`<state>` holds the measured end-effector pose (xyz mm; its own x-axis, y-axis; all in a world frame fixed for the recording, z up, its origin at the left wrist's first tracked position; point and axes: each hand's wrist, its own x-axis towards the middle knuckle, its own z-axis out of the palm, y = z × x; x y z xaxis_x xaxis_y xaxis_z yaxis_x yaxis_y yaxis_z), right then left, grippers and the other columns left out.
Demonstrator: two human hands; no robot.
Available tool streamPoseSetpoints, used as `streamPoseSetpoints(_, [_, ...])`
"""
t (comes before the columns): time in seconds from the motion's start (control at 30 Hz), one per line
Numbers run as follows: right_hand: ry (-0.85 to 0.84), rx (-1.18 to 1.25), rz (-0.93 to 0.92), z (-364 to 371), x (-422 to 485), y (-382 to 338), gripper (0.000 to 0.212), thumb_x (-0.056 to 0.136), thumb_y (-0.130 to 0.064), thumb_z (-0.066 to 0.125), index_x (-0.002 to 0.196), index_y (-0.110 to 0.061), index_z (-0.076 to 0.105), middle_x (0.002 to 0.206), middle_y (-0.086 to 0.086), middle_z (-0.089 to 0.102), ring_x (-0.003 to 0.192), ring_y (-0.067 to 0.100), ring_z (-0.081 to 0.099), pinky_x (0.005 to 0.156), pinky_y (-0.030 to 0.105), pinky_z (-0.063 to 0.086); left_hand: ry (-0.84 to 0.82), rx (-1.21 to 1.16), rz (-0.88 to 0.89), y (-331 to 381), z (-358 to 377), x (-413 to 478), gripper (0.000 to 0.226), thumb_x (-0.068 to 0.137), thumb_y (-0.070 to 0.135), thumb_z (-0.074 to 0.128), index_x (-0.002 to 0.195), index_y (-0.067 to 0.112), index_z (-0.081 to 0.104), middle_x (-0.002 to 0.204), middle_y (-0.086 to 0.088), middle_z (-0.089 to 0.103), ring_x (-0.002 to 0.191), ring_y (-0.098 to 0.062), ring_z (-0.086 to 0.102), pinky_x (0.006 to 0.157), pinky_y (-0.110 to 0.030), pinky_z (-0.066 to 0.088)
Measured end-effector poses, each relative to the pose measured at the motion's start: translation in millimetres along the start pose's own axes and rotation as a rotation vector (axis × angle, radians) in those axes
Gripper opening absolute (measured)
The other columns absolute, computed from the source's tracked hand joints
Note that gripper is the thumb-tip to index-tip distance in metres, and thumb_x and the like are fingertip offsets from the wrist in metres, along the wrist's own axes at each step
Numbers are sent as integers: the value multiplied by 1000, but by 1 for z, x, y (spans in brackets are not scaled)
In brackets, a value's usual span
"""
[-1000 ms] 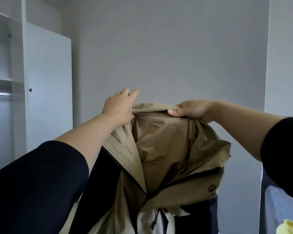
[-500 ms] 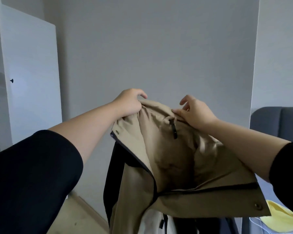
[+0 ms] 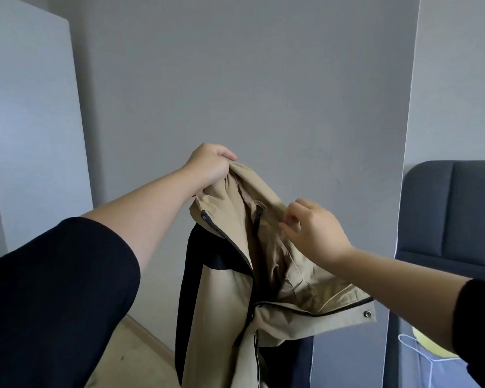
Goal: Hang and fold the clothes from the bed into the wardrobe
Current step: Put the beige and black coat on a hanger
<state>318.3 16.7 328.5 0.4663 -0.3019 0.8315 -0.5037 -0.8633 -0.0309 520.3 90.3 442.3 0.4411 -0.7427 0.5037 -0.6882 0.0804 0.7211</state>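
Gripping the tan jacket [image 3: 230, 303] by its collar, the left hand [image 3: 207, 166] is holding it up, draping below both hands. The right hand [image 3: 314, 231] is curling at the lining, grip unclear. No hanger is showing inside; hanging seems not yet done.

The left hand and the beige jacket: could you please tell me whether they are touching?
Touching. The head view shows the left hand, fingers curled, gripping the bunched collar of the beige jacket.

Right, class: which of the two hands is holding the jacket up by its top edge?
The left hand, raised higher, its fist gripping the tan jacket at the top edge. The right hand sits lower by the lining; grip unclear.
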Motion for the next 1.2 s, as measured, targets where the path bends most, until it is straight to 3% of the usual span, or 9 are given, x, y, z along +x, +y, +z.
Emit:
streamPoseSetpoints(0.1, [30,-85,20,16,-9,0,19,79,-29,73,82,-15,61,78,-3,58,71,20,55,55,25,36,-31,-79,-35,-3,-2,-2,53,70,-8,36,92,27,68,66,-6,54,58,-22,48,55,-22,37])
streamPoseSetpoints(0.3, [-148,-150,274,54,-13,2,76,69,-56,71,129,-18,42,124,1,45,113,24,42,93,36,38,-166,-150,4,-3,-7,-9,69,68,-11,33,112,32,64,37,8,43,36,-14,33,44,-17,31])
streamPoseSetpoints(0.43, [-54,-76,361,72,-8,-5,74,69,-42,70,131,-16,39,127,4,43,117,27,40,98,37,33,-210,-261,56,-2,-9,-16,75,69,-14,30,120,30,62,40,10,45,34,-9,38,40,-13,32])
streamPoseSetpoints(0.53, [-72,-15,448,74,-3,1,66,69,-28,68,128,-15,41,122,6,47,115,29,44,103,39,30,-248,-339,89,-6,-15,-20,77,68,-15,29,121,28,63,78,-4,67,61,-18,54,52,-19,38])
streamPoseSetpoints(0.67, [-221,73,503,66,1,8,10,78,-11,53,84,-15,47,79,6,55,88,36,57,74,33,39,-198,-305,30,-24,-21,-15,73,68,-13,32,111,34,66,98,-14,58,80,-26,43,57,-26,36])
streamPoseSetpoints(0.8, [-141,311,599,45,20,9,27,76,0,46,55,-16,41,56,2,46,63,25,48,52,27,34,15,80,46,-54,-33,-2,59,72,-5,50,117,31,64,98,-4,64,70,-20,54,57,-21,44])
streamPoseSetpoints(0.93, [-142,724,783,11,46,1,31,68,11,43,48,-12,38,46,1,37,48,17,34,41,19,25,339,783,397,-113,-35,-16,69,66,7,70,130,20,49,127,-6,47,113,-29,47,94,-40,42])
streamPoseSetpoints(1.07, [-542,782,828,6,47,-20,11,57,5,40,57,-3,47,62,11,48,62,27,46,55,24,37,-430,1045,-23,-162,-8,-42,46,73,12,66,114,24,49,117,-3,55,103,-24,55,81,-32,46])
streamPoseSetpoints(1.2, [-467,877,884,10,40,-23,25,59,10,31,43,-7,40,45,5,40,45,23,38,46,16,34,-128,748,29,-171,2,-46,76,76,16,64,143,27,30,130,-2,42,117,-26,47,86,-36,47])
